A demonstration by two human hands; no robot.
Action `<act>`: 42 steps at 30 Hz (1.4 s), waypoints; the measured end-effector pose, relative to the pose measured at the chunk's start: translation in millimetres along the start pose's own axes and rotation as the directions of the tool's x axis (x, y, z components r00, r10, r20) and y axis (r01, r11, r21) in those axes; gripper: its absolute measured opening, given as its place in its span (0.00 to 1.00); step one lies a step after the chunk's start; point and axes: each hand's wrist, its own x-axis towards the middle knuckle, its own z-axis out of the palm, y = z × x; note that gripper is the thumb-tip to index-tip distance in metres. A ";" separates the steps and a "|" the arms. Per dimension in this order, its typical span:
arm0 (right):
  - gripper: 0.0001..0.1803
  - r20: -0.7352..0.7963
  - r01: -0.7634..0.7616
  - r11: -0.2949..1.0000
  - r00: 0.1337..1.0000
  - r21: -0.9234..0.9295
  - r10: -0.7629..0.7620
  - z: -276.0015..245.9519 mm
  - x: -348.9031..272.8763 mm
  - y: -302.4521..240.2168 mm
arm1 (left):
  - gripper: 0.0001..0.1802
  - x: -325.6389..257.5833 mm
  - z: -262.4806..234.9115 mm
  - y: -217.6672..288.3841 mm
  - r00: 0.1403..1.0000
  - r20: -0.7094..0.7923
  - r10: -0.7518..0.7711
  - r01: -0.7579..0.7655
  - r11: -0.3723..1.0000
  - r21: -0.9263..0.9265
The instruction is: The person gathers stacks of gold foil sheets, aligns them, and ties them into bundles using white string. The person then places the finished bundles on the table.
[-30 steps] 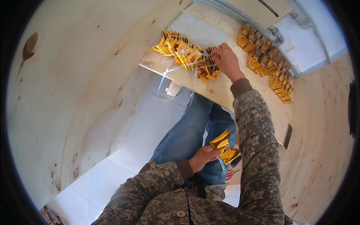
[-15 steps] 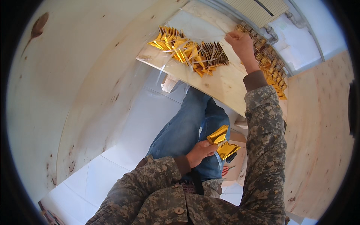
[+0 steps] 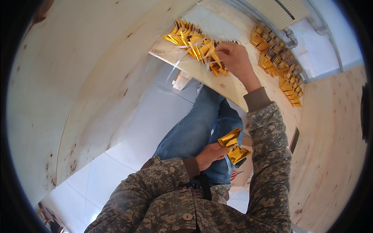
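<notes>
My left hand is closed over my lap on a bundle of gold foil packets, which is pinched in at its middle so that its two ends fan apart. My right hand reaches over the wooden table, fingers drawn together at the right end of a row of gold foil packets. What its fingertips hold, if anything, is hidden by the hand. Thin clear strips lie tangled across the row and hang past the table's near edge.
At the table's far right stand several stacked gold packet bundles. Wooden panels rise on the left and right. Beside my legs, a cardboard box holds something red-handled. Pipes run along the wall.
My right hand has moved left and nearer, from beside the far bundles to the row's right end. My left hand still holds its bundle, almost unmoved. The view has shifted slightly.
</notes>
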 end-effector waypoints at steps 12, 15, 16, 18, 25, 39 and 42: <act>0.05 0.143 0.461 0.787 0.885 -0.410 -0.444 78.6 22.2 -26.5 | 0.27 3.3 -8.0 -2.3 1.000 0.012 -0.010 0.010 0.999 0.049; 0.05 0.146 0.473 0.739 0.873 -0.480 -0.465 85.1 27.0 -26.0 | 0.27 3.5 -9.2 -2.1 1.000 0.009 -0.006 0.006 0.998 0.061; 0.05 0.165 0.468 0.727 0.877 -0.502 -0.451 86.1 29.3 -26.0 | 0.27 3.4 -9.2 -2.1 1.000 0.000 0.000 0.000 0.998 0.060; 0.05 0.128 0.450 0.740 0.884 -0.499 -0.450 86.8 33.1 -25.9 | 0.26 3.1 -9.3 -1.6 1.000 -0.004 0.005 -0.005 0.998 0.064; 0.02 -0.037 0.344 0.896 0.929 -0.280 -0.368 83.6 38.3 -25.6 | 0.24 -0.1 -7.1 0.5 1.000 0.002 0.018 -0.018 0.996 0.086; 0.03 -0.125 0.177 0.972 0.972 -0.156 -0.197 62.0 30.2 -18.1 | 0.26 1.5 -7.4 -0.1 1.000 0.012 0.007 -0.007 0.998 0.064; 0.03 -0.166 0.186 0.973 0.964 -0.139 -0.208 54.3 28.7 -9.9 | 0.26 1.8 -7.9 -0.2 1.000 0.019 0.002 -0.003 0.999 0.055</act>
